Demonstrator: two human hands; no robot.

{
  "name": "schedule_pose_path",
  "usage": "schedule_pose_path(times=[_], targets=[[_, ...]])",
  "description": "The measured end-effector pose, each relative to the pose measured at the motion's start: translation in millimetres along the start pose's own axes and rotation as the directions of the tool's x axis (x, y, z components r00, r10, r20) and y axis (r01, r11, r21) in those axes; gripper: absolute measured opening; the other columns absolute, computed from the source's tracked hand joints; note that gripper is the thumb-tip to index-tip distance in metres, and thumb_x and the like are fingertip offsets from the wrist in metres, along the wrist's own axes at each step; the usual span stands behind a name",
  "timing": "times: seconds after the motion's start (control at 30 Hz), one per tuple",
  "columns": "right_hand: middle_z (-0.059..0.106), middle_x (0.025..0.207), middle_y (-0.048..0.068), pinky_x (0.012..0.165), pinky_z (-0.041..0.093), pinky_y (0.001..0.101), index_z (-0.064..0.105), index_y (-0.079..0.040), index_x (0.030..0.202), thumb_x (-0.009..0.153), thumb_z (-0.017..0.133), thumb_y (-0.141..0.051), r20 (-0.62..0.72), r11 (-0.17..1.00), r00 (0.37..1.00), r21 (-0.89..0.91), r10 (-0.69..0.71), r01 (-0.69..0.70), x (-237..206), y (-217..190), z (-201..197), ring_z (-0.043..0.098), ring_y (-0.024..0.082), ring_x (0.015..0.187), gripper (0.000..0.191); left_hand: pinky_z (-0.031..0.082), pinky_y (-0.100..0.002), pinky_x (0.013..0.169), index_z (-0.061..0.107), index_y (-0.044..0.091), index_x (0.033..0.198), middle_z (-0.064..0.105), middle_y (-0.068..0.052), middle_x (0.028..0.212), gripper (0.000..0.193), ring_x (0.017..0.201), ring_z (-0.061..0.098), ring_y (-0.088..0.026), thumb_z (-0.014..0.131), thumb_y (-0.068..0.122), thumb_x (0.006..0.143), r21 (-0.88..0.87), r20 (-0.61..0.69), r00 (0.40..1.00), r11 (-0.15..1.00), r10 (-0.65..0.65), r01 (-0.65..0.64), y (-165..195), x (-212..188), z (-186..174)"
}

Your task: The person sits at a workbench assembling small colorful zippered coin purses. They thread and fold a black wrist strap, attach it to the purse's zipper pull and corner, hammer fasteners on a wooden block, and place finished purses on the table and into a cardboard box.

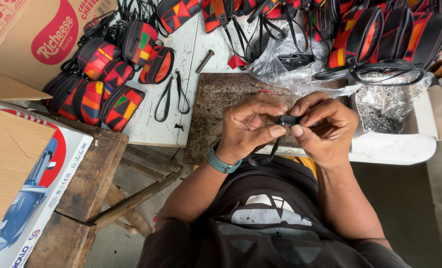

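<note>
Currently both hands pinch one black strap (285,120) over the dark metal plate (216,106): left hand (248,126) thumb and fingers pressed on its end, right hand (325,126) clamping the same spot. Strap loop hangs below the left wrist (teal wristband (222,164)), patchwork pouches (102,94) piled well left.

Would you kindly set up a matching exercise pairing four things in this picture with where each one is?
Things:
1. strap
2. bolt
3. wristband
4. carton

Places:
A. top left corner
B. on the left wrist
C. pinched between both hands
D. lying on the white table, above the dark slab

Pairs: 1-C, 2-D, 3-B, 4-A
</note>
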State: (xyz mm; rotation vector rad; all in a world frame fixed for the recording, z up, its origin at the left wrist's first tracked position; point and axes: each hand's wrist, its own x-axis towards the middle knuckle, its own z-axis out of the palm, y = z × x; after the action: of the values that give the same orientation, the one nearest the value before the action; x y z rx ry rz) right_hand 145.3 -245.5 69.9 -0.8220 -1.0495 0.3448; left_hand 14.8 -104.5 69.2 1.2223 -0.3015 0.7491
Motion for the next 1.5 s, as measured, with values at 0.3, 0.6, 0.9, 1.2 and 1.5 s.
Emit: schedule_pose_path(times=[0.3,0.6,0.9,1.2,1.5], targets=[[0.071,0.096,0.015,0.085,0.061,0.0277,0.069,0.002,0.09,0.084,0.087,0.005,0.092,0.942,0.993,-0.317,-0.081,0.106,7.3,-17.3,-0.6,0.074,0.018,0.091,0.019,0.051,-0.023,0.08,0.071,-0.001,0.118,0.067,-0.012,0.119,0.033,0.094,0.06,-0.012,0.08,-0.009,0.087,0.183,-0.015,0.995,0.978,-0.098,0.099,14.3,0.9,0.7],[0.074,0.104,0.018,0.078,0.061,0.0263,0.071,0.003,0.095,0.085,0.088,0.0,0.023,0.934,0.998,-0.354,-0.05,0.055,11.5,-17.5,1.4,0.075,0.02,0.09,0.02,0.063,-0.031,0.097,0.071,0.002,0.123,0.068,-0.01,0.12,0.03,0.109,0.071,-0.017,0.079,-0.004,0.094,0.048,0.01,0.998,0.997,-0.066,0.065,0.3,2.6,-8.4],[0.076,0.097,0.016,0.078,0.062,0.0271,0.075,0.002,0.094,0.087,0.087,0.0,0.144,0.827,0.988,-0.546,-0.062,0.132,21.8,-24.5,3.2,0.078,0.021,0.088,0.014,0.064,-0.033,0.101,0.071,0.002,0.122,0.069,-0.01,0.124,0.03,0.116,0.07,-0.017,0.08,-0.001,0.094,0.123,0.025,0.995,0.988,-0.094,0.09,-10.9,-1.4,-23.1],[0.076,0.094,0.008,0.069,0.056,0.0234,0.08,-0.006,0.102,0.086,0.083,0.004,0.257,0.68,0.965,-0.717,0.052,0.154,24.0,-32.5,10.5,0.075,0.016,0.079,0.018,0.061,-0.025,0.085,0.072,0.001,0.115,0.072,-0.006,0.116,0.03,0.103,0.069,-0.01,0.085,0.008,0.089,0.36,-0.001,0.987,0.921,-0.161,0.15,-17.0,-10.3,-41.8],[0.077,0.106,0.009,0.074,0.06,0.0295,0.077,-0.007,0.101,0.089,0.085,-0.009,0.188,0.737,0.959,-0.675,0.211,-0.029,43.7,60.9,39.7,0.075,0.021,0.085,0.015,0.058,-0.031,0.094,0.075,0.009,0.113,0.076,-0.004,0.107,0.018,0.103,0.072,-0.017,0.074,0.015,0.096,0.707,-0.383,0.923,0.628,-0.045,0.325,33.1,-8.6,-163.5]])
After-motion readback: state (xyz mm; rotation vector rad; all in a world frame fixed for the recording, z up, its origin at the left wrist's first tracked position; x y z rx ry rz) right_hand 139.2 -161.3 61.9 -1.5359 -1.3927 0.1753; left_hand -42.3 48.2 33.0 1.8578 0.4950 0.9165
